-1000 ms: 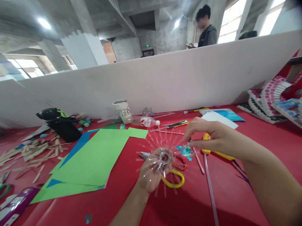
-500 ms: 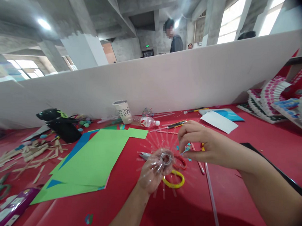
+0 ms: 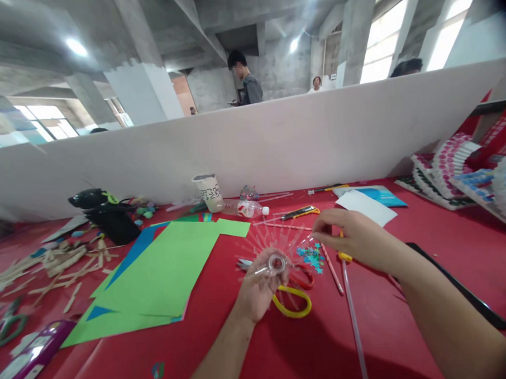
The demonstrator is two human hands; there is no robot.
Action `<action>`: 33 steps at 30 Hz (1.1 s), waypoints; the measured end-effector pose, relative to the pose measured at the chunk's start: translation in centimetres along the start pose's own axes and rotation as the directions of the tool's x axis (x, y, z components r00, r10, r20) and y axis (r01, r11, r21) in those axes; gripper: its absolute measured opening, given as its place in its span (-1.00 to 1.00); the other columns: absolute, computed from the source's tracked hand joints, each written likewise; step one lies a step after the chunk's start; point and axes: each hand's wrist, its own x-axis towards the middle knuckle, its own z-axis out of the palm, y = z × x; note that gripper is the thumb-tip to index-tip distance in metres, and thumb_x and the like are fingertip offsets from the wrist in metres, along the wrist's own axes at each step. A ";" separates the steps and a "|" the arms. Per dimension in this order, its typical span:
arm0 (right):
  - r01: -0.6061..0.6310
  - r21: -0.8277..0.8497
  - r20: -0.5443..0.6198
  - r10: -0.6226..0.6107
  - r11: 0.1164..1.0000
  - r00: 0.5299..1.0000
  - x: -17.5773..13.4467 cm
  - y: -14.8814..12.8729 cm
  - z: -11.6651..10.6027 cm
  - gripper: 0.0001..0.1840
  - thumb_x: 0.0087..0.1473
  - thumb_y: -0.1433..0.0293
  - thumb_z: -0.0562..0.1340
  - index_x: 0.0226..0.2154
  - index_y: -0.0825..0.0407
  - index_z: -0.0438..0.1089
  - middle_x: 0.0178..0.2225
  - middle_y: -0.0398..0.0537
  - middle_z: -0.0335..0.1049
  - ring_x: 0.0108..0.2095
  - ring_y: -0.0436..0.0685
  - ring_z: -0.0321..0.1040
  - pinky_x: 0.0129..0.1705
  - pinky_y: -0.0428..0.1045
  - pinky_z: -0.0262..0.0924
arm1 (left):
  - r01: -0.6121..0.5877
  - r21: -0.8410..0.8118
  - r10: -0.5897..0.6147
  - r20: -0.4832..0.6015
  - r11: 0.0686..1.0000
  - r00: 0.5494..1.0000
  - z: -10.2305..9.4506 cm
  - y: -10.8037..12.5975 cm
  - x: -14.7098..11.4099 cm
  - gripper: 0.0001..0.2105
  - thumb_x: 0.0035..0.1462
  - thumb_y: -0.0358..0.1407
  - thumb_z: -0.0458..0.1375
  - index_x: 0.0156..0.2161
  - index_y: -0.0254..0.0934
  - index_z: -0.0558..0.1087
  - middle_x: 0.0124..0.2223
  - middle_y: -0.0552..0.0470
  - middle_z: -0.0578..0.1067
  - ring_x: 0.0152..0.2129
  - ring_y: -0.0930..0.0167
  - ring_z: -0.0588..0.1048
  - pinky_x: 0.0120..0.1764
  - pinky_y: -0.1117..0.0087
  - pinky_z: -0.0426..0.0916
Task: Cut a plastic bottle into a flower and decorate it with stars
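Note:
My left hand (image 3: 259, 287) is closed around a cut clear plastic bottle top (image 3: 277, 263), its round mouth facing me and its narrow strips fanned outward. To its right, my right hand (image 3: 349, 235) is bent into a pinch near the strip ends; whatever is between the fingertips is too faint to make out. Scissors (image 3: 292, 302) with a yellow and a red handle lie partly hidden under the left hand and bottle top. Small blue stars (image 3: 313, 258) are scattered below the right fingertips. A striped straw (image 3: 332, 269) lies beside them.
Green paper sheets (image 3: 156, 272) cover the left middle. Behind stand a paper cup (image 3: 209, 192) and a lying plastic bottle (image 3: 247, 208). A utility knife (image 3: 300, 212), a black bottle (image 3: 112, 221), a purple glue gun-like tool (image 3: 31, 355) and wooden sticks (image 3: 67, 264) lie around.
My right hand has moved slightly right and down, uncovering more stars and the utility knife. The left hand still holds the bottle top. A person beyond the partition has moved left.

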 end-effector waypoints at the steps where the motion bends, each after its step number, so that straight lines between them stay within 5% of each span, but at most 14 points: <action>1: -0.004 -0.012 0.037 0.005 1.000 0.999 -0.1 0.2 0.3 -0.86 0.09 0.36 0.14 -0.44 0.00 0.39 -0.47 -0.11 0.43 -0.46 0.08 0.31 -0.43 -0.05 0.14 | -0.002 0.006 0.002 -0.010 1.000 1.000 0.0 0.0 0.0 -0.75 -0.13 -0.48 0.16 -0.24 -0.33 0.45 -0.34 -0.02 0.49 -0.49 0.47 0.42 -0.39 0.47 0.28; 7: -0.002 -0.049 0.152 0.009 0.999 0.988 0.2 1.0 3.7 -0.88 0.02 0.44 0.17 -0.44 0.00 0.43 -0.45 -0.09 0.48 -0.45 0.10 0.36 -0.40 -0.05 0.15 | -0.038 0.041 0.043 -0.131 0.998 0.990 -0.6 -0.2 0.4 -0.72 -0.11 -0.48 0.24 -0.21 -0.27 0.44 -0.23 0.02 0.50 -0.31 0.40 0.49 -0.17 0.35 0.34; 12: -0.028 -0.076 0.162 0.040 0.997 0.986 -0.4 1.1 7.7 -0.88 0.03 0.47 0.18 -0.35 0.03 0.43 -0.34 -0.03 0.46 -0.34 0.13 0.37 -0.28 -0.02 0.20 | -0.062 0.094 0.083 -0.241 0.994 0.967 -1.6 -0.3 0.9 -0.68 -0.13 -0.49 0.29 -0.19 -0.27 0.46 -0.30 0.07 0.50 -0.37 0.51 0.45 -0.22 0.50 0.29; 16: -0.026 -0.159 0.198 0.058 0.987 0.979 -1.7 0.6 11.3 -0.67 -0.08 0.41 0.33 -0.18 0.09 0.41 -0.17 0.09 0.40 -0.11 0.28 0.29 -0.09 0.11 0.18 | -0.112 0.129 0.147 -0.310 0.985 0.939 -2.4 0.5 1.3 -0.70 -0.14 -0.45 0.31 -0.22 -0.27 0.47 -0.29 0.10 0.51 -0.33 0.51 0.45 -0.17 0.50 0.25; 22: -0.058 -0.241 0.234 0.116 0.969 0.965 -1.6 0.3 15.3 -0.77 0.16 0.33 0.20 -0.13 0.08 0.35 -0.09 -0.02 0.36 -0.11 0.18 0.33 -0.09 0.19 0.24 | -0.154 0.154 0.201 -0.372 0.976 0.906 -2.7 1.3 1.6 -0.69 -0.18 -0.43 0.34 -0.24 -0.24 0.48 -0.28 0.12 0.53 -0.31 0.50 0.46 -0.13 0.47 0.23; 33: -0.141 0.055 0.131 0.133 0.989 0.982 2.8 -2.5 19.3 -0.69 0.18 0.34 0.19 -0.02 0.05 0.30 -0.01 0.01 0.33 -0.13 0.17 0.37 -0.15 0.14 0.32 | -0.124 0.236 0.203 -0.346 0.964 0.916 -2.5 1.2 1.3 -0.67 -0.21 -0.40 0.36 -0.24 -0.28 0.48 -0.32 0.06 0.54 -0.37 0.45 0.48 -0.20 0.43 0.29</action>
